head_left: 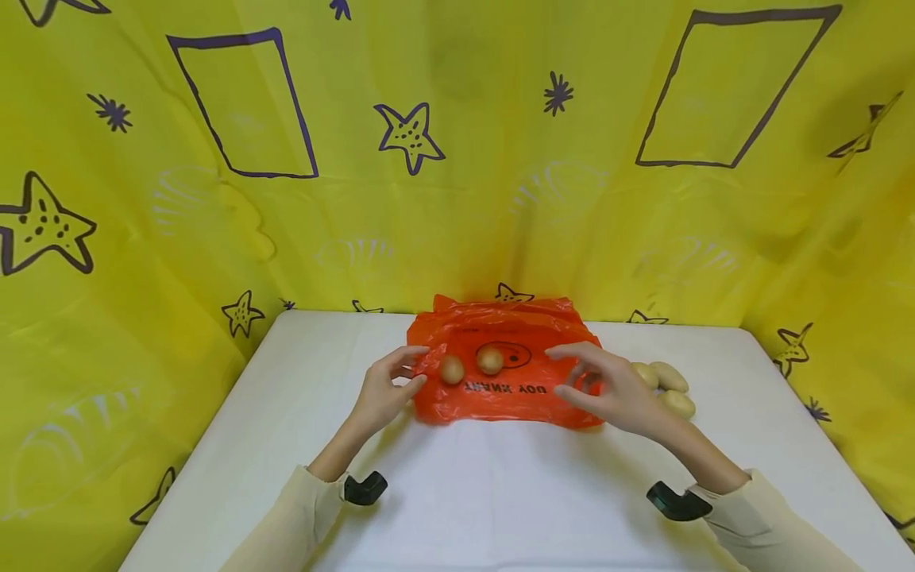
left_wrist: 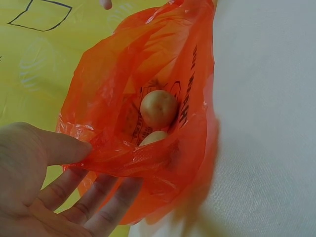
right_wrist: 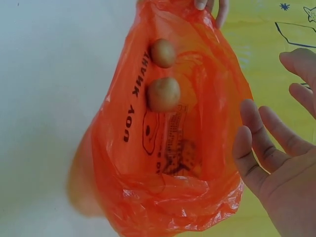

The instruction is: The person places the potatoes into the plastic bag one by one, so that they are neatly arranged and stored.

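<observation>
A red plastic bag (head_left: pixel 515 405) printed THANK YOU lies on the table with its mouth spread wide. Inside it are two round tan potatoes (left_wrist: pixel 159 109), lying close together toward the left side in the head view. My left hand (head_left: pixel 386 389) grips the bag's left edge; its thumb (left_wrist: pixel 66 148) lies over the plastic and the fingers (left_wrist: pixel 89 200) pass beneath. At the bag's right side, my right hand (head_left: pixel 611 389) is held with its fingers (right_wrist: pixel 269 143) spread and relaxed, nothing between them, close beside the plastic.
Several pale potatoes (head_left: pixel 677 403) lie on the white table (head_left: pixel 457 492) to the right, partly behind my right hand. Yellow curtain (head_left: pixel 472 214) with star drawings hangs along the table's back and sides. Each wrist wears a dark camera (head_left: pixel 365 488).
</observation>
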Action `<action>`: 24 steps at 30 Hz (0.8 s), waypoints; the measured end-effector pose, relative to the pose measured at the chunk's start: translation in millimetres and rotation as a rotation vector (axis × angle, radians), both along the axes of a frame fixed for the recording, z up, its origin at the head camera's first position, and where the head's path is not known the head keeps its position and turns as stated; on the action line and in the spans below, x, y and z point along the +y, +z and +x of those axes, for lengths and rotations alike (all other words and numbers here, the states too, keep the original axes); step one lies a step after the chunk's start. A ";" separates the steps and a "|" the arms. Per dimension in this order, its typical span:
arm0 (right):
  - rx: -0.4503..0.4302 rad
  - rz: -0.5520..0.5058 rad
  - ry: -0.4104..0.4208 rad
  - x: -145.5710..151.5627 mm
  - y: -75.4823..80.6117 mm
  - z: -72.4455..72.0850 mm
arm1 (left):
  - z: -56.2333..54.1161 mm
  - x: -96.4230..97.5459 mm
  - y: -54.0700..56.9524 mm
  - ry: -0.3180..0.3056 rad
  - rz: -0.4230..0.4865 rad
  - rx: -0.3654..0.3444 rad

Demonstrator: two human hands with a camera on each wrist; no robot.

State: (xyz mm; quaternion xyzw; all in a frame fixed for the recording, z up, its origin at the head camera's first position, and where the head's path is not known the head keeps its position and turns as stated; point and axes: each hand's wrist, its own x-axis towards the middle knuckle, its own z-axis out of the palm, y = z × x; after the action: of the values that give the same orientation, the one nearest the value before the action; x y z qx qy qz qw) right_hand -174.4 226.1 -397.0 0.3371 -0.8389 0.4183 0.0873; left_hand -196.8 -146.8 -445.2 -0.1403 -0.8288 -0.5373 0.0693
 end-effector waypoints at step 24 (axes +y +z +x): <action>0.013 0.028 -0.222 50.7 0.5 -3.5 | 0.3 0.1 2.2 -0.005 0.015 0.006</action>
State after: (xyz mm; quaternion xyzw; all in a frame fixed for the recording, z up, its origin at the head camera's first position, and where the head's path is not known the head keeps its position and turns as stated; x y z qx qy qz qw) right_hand -177.9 276.8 -396.5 0.2462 -0.8763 0.3919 0.1338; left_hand -196.5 -146.8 -443.1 -0.1435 -0.8241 -0.5432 0.0717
